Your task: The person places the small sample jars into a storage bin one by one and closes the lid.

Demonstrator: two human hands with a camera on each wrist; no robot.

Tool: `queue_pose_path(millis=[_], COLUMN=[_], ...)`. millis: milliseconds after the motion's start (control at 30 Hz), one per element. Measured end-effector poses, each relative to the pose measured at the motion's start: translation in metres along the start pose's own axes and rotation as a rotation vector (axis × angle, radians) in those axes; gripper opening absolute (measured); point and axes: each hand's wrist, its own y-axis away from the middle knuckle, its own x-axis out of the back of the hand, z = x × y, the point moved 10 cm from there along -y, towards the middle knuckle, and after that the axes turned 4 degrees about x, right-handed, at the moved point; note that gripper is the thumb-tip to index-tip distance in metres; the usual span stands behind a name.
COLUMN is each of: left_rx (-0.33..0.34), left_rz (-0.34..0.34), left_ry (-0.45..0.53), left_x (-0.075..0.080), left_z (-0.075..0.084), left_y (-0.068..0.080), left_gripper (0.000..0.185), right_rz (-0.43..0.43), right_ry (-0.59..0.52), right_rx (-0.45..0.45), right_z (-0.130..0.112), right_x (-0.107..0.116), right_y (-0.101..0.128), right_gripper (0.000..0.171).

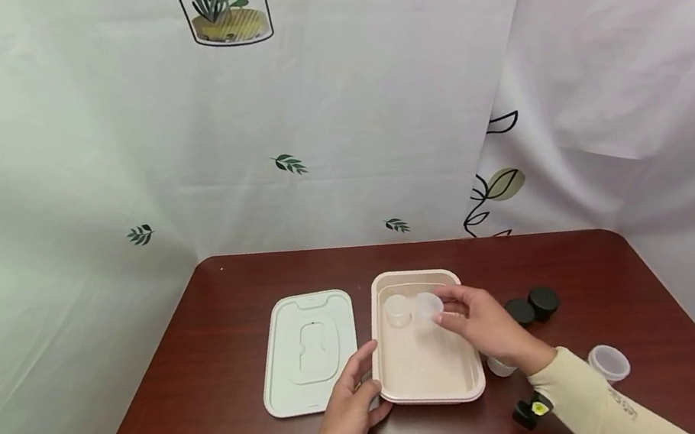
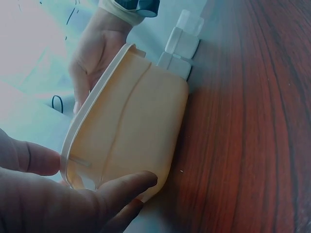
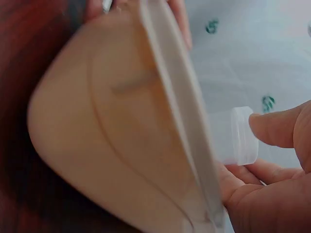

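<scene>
The small see-through cup looks light, like thin plastic. I think it is a bit stiff, it could be slippery, and a hard squeeze might bend it. The best place to hold it is around its side near the top, where the band is thicker.

The right hand pinches this cup, with the thumb on one side and the fingers on the other. The cup sits at the tips of the thumb and fingers, over the far part of the pale pink tub. Its top sticks up past the rim. I cannot tell if its bottom touches anything.

A second clear cup stands inside the tub, just left of the first one, and nobody is touching it.

The left hand has its fingers spread apart, resting on the outside of the tub near its front left corner. The tub looks firm and easy to slide, so a hand on its side should steady it. A flat white lid lies left of the tub on the brown counter.
</scene>
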Motion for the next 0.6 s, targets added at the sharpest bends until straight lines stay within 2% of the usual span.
queue_pose_path(millis=[333, 600], left_rx=[-0.003, -0.003], left_rz=[-0.001, -0.014], left_ry=[0.006, 0.006], left_x=[0.001, -0.001], left_z=[0.0, -0.001], left_y=[0.001, 0.001], left_gripper=[0.067, 0.065], right_rz=[-0.019, -0.019], right_ry=[0.148, 0.231], right_rx=[0.063, 0.044], right_z=[-0.006, -0.002], right_x=[-0.036, -0.052], right_y=[-0.012, -0.018], right_gripper=[0.043, 0.043])
